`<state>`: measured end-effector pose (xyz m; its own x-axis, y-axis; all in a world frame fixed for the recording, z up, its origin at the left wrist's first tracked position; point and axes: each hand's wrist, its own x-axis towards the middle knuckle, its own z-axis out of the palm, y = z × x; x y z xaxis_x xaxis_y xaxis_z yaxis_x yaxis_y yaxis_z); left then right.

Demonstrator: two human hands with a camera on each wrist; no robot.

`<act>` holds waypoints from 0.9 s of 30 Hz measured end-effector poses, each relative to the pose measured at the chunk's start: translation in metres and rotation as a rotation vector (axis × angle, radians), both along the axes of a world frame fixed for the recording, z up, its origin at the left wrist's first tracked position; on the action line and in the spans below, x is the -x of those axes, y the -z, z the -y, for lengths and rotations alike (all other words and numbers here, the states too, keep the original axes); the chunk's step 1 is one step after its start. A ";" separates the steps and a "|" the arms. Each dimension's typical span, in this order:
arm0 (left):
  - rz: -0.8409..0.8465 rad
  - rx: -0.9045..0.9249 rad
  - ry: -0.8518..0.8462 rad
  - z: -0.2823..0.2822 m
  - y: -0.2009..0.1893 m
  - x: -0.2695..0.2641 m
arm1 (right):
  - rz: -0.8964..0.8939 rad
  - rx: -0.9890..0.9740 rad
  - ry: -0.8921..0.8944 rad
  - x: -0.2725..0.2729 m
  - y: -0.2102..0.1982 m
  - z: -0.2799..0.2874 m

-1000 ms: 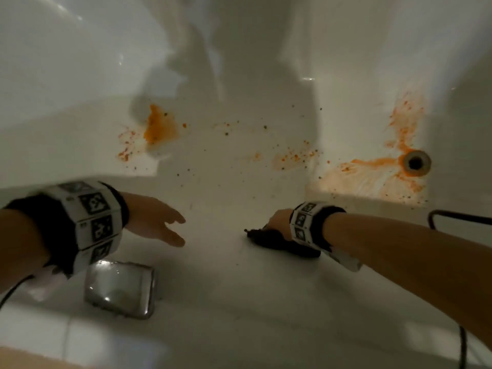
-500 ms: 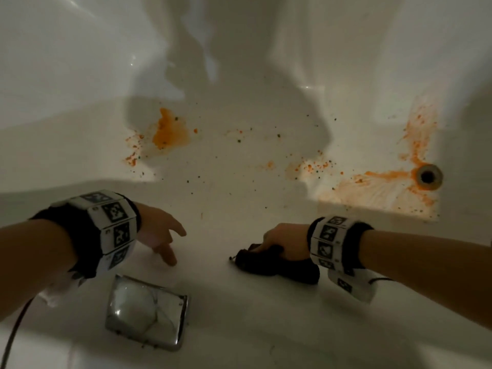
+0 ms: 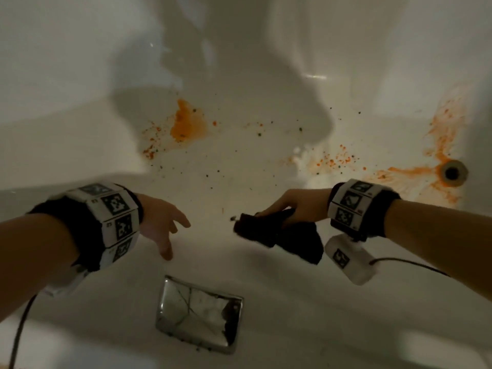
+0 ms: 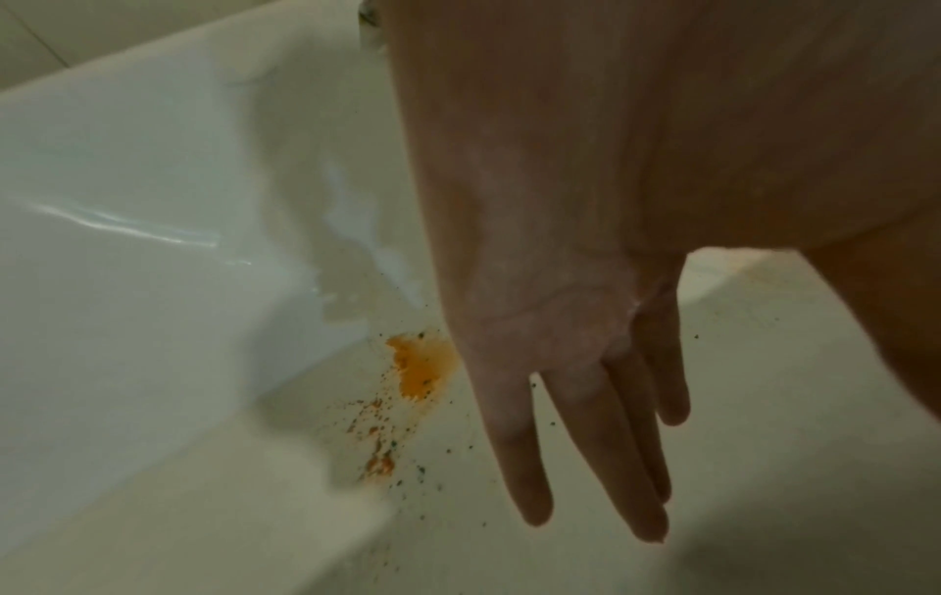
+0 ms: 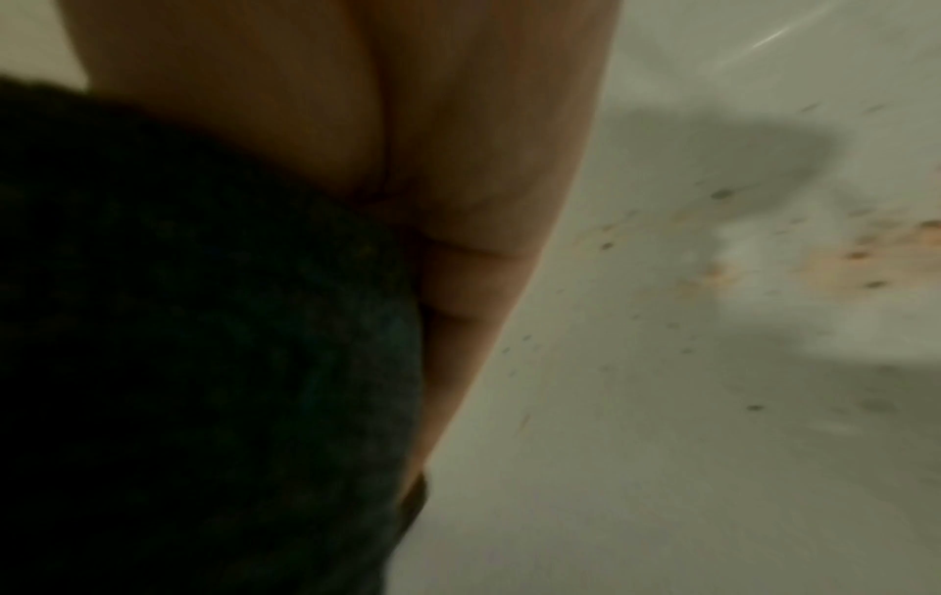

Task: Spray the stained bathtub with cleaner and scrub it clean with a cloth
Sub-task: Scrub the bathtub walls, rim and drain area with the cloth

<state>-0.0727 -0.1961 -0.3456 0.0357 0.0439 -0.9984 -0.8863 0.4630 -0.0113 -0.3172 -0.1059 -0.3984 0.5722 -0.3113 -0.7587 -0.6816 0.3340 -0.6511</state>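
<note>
Bathtub [image 3: 80, 75] stains remain: orange patches at upper centre and by the drain [image 3: 452, 172] at right. Since a moment ago the right hand [image 3: 295, 206] has lifted the dark cloth [image 3: 282, 233], clenched around it, toward centre frame, so scrubbing looks imminent. Left hand [image 3: 159, 222] hangs loose, fingers spread, holding nothing.

no readable text, brands or numbers; only black-and-white square marker codes on both wristbands [image 3: 349, 201], tiny print beside them too blurred
</note>
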 end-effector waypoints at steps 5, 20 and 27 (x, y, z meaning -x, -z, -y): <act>0.028 0.017 0.032 0.006 -0.013 -0.035 | 0.063 0.060 -0.236 -0.061 -0.006 -0.012; -0.060 0.130 -0.325 0.034 -0.009 -0.066 | -0.215 -0.044 0.028 -0.049 0.036 0.034; 0.000 0.127 -0.060 0.011 -0.013 -0.071 | 0.120 -0.037 -0.135 -0.165 0.008 0.058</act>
